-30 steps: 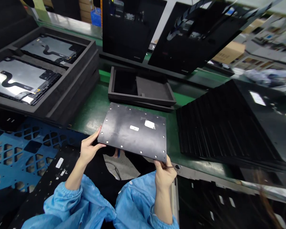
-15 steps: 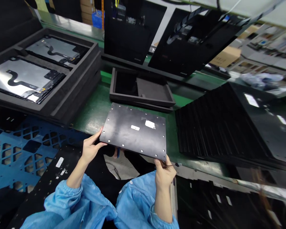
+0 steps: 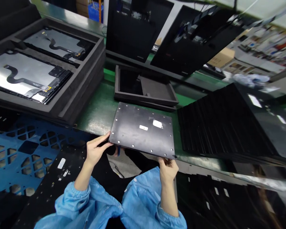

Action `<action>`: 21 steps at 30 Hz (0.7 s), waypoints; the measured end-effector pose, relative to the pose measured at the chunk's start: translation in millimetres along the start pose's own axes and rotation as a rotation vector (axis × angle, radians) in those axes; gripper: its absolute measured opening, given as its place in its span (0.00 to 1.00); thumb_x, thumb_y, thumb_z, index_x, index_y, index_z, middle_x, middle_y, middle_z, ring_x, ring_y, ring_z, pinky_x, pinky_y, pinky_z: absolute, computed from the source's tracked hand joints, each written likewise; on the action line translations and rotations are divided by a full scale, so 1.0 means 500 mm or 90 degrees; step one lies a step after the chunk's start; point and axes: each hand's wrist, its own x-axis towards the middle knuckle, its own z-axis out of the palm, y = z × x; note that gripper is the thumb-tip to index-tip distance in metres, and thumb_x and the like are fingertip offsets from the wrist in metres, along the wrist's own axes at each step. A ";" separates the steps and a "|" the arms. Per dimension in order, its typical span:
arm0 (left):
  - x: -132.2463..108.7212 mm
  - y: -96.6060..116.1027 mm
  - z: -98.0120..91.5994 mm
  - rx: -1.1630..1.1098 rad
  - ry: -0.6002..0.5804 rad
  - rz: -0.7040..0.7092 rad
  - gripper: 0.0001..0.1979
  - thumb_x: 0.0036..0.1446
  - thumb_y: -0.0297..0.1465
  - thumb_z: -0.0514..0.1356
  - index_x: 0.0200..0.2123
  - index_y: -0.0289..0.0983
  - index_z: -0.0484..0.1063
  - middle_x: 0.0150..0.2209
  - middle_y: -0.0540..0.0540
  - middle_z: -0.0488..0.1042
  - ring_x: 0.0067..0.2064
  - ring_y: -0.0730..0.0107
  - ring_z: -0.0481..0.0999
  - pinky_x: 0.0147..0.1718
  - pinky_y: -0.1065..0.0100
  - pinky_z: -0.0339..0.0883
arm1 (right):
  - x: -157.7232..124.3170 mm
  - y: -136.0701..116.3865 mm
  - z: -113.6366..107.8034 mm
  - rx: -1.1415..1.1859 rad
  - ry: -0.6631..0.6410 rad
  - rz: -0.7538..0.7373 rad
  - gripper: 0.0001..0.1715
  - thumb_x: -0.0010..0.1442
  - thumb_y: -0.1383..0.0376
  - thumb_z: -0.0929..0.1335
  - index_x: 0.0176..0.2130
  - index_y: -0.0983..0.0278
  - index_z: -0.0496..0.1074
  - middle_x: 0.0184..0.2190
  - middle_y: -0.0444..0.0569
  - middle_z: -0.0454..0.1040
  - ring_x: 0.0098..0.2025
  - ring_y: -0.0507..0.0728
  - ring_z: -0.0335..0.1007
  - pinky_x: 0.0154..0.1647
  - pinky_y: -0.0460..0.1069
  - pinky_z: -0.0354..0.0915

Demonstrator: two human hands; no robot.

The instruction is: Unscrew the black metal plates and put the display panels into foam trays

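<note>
Head view: I'm holding a dark flat plate (image 3: 143,132) with both hands, one at each near corner. My left hand (image 3: 96,152) is clamping the near-left corner, thumb on top, fingers under. My right hand (image 3: 168,168) is pinching the near-right corner from below. The plate is tilting over the near edge of the green worktop (image 3: 97,111), its far edge close to an open foam tray (image 3: 145,89); whether it's touching the worktop I can't tell. Two white stickers are showing on top, rivets around the rim. A stack of black panels (image 3: 224,127) is lying toward the worktop's right side, foam trays with silver display panels (image 3: 26,74) at the left. As I judge it, the plate isn't set down yet, so placing it is still left to do.
</note>
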 end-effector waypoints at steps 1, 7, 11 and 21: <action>0.000 -0.004 0.001 -0.009 -0.005 0.001 0.24 0.59 0.33 0.77 0.58 0.46 0.83 0.56 0.46 0.84 0.51 0.51 0.88 0.55 0.54 0.86 | 0.002 0.000 0.001 -0.007 0.001 0.003 0.26 0.41 0.51 0.83 0.31 0.65 0.76 0.26 0.46 0.77 0.29 0.56 0.71 0.35 0.51 0.72; 0.000 -0.011 0.007 -0.009 -0.034 0.039 0.26 0.62 0.31 0.75 0.63 0.50 0.79 0.61 0.46 0.81 0.59 0.50 0.84 0.64 0.48 0.80 | 0.005 0.007 -0.003 -0.062 -0.006 0.015 0.28 0.37 0.51 0.84 0.26 0.64 0.73 0.23 0.44 0.74 0.28 0.55 0.67 0.31 0.50 0.67; -0.007 -0.009 0.014 -0.008 -0.036 0.023 0.29 0.63 0.32 0.74 0.66 0.49 0.77 0.64 0.45 0.79 0.62 0.50 0.82 0.67 0.47 0.77 | 0.005 0.015 -0.005 -0.087 -0.006 0.023 0.28 0.38 0.49 0.84 0.27 0.64 0.74 0.24 0.46 0.75 0.29 0.56 0.68 0.32 0.51 0.67; -0.016 -0.004 0.034 -0.045 -0.034 -0.038 0.29 0.63 0.33 0.74 0.66 0.51 0.76 0.65 0.44 0.78 0.65 0.49 0.79 0.68 0.43 0.73 | 0.002 0.007 -0.008 -0.098 -0.013 0.031 0.28 0.40 0.49 0.83 0.28 0.64 0.73 0.23 0.43 0.74 0.28 0.55 0.67 0.33 0.51 0.67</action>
